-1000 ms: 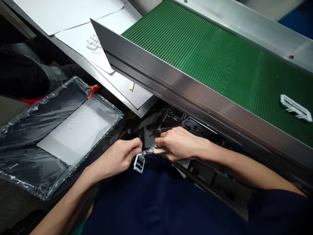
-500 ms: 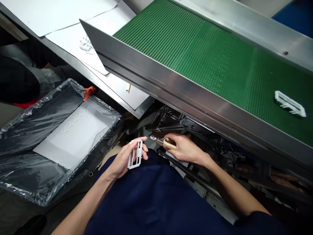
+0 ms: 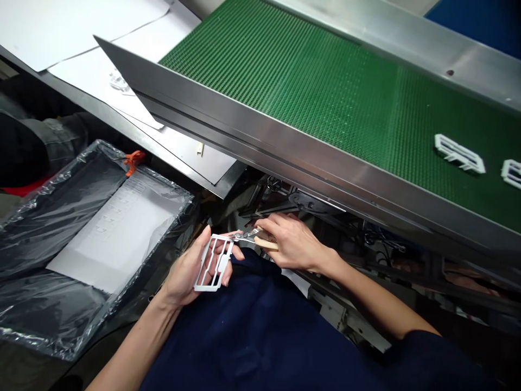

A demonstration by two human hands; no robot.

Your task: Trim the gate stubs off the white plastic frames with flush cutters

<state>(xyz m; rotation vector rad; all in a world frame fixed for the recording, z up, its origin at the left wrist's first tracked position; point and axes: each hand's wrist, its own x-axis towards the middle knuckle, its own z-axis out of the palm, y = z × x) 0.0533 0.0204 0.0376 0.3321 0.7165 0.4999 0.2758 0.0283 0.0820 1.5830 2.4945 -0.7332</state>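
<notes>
Green conveyor belt [image 3: 325,87] runs across the top, steel rail along its near edge, two more white frames riding on it at far right [image 3: 459,153]. Below the rail, over the lap in a dark blue apron [image 3: 260,326], both hands work close together. Left hand [image 3: 191,269] is half closed, palm up, fingers pinching a white plastic frame [image 3: 214,262]. Frame's long axis runs from lower left to upper right, its upper end pointing toward the right hand. Right hand [image 3: 291,241] is curled around small cutters [image 3: 254,237] with pale handles; tips point left and touch, or nearly touch, the frame's upper right corner. Cannot tell whether the blades are closed. Right hand lies just beside the frame, up and to the right. Plastic-wrapped tray [image 3: 24,217] with a grey sheet sits well left.
</notes>
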